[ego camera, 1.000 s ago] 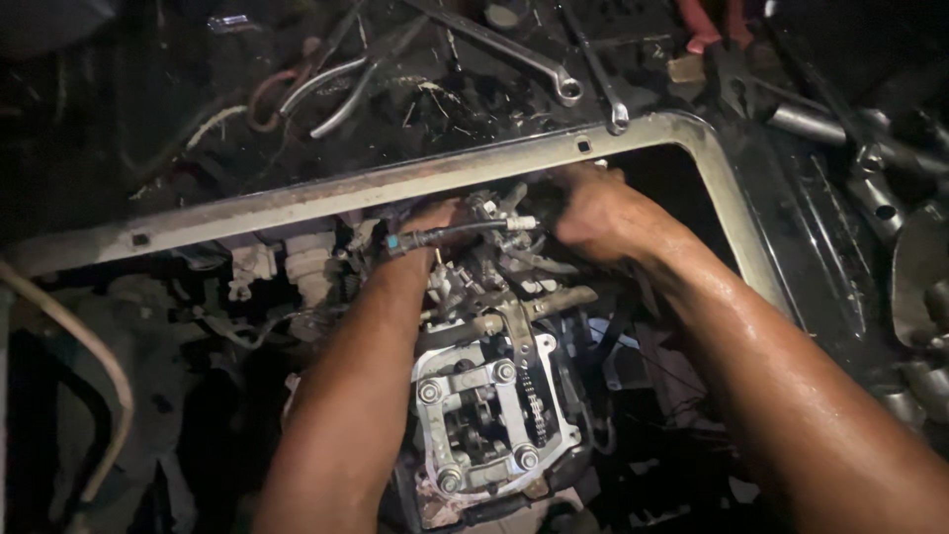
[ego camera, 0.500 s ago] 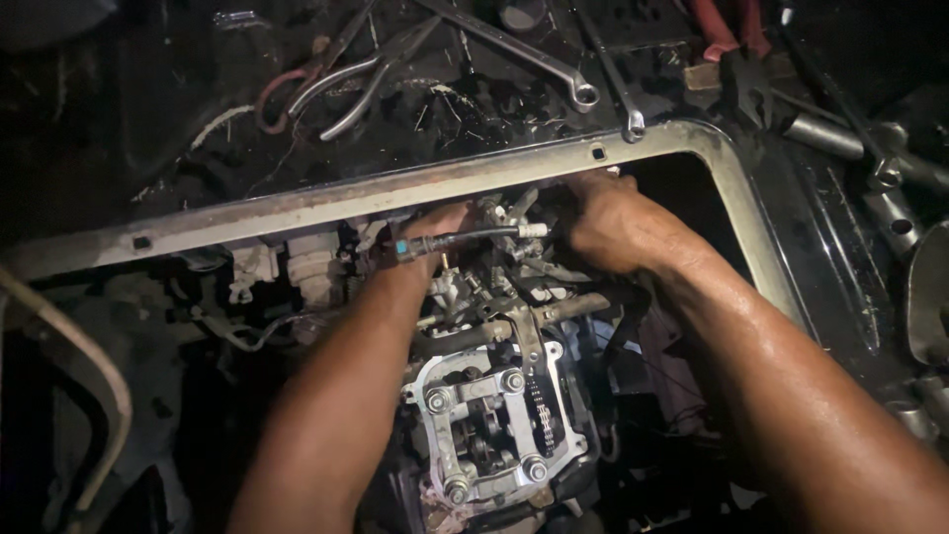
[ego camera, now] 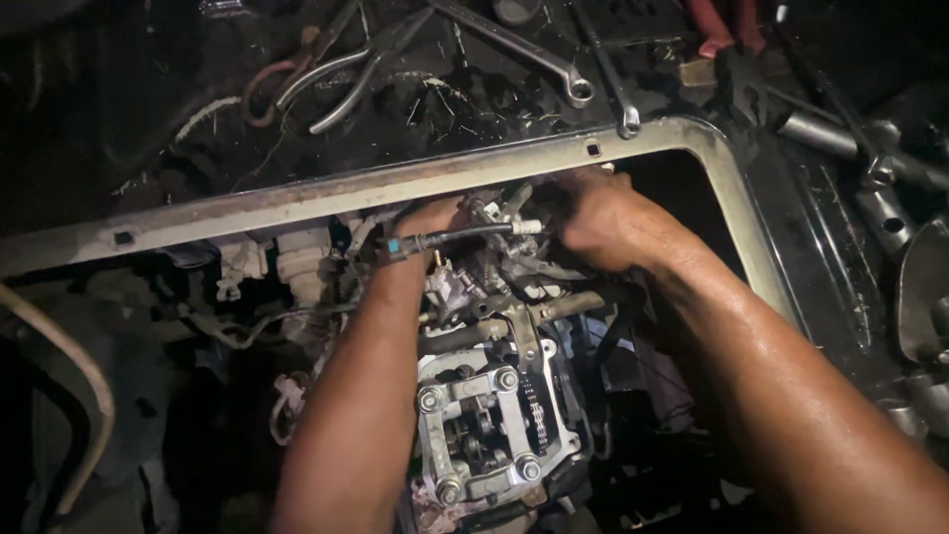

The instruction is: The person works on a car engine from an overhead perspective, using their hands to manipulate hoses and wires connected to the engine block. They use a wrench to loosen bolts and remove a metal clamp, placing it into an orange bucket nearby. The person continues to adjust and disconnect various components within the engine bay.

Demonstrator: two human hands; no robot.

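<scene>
Both my hands reach into an open engine bay, under a rusty metal frame (ego camera: 326,193). My left hand (ego camera: 432,220) is mostly tucked behind the frame's edge, close to a thin black hose (ego camera: 457,237) with a white end fitting. My right hand (ego camera: 598,216) curls around parts just right of that fitting; what its fingers grip is hidden. Below my forearms sits the exposed silver cylinder head (ego camera: 489,425) with four bolts, rocker arms and a timing chain (ego camera: 539,410).
Past the frame, a dark greasy surface holds pliers (ego camera: 341,64), two long wrenches (ego camera: 524,44), red-handled cutters (ego camera: 722,25) and several sockets (ego camera: 816,133) at the right. A pale curved tube (ego camera: 69,356) runs down the left side. Wires and white connectors (ego camera: 267,267) crowd the left bay.
The view has slid slightly, so frame and engine sit a little lower right. My hands have stayed in the same spot by the hose fitting.
</scene>
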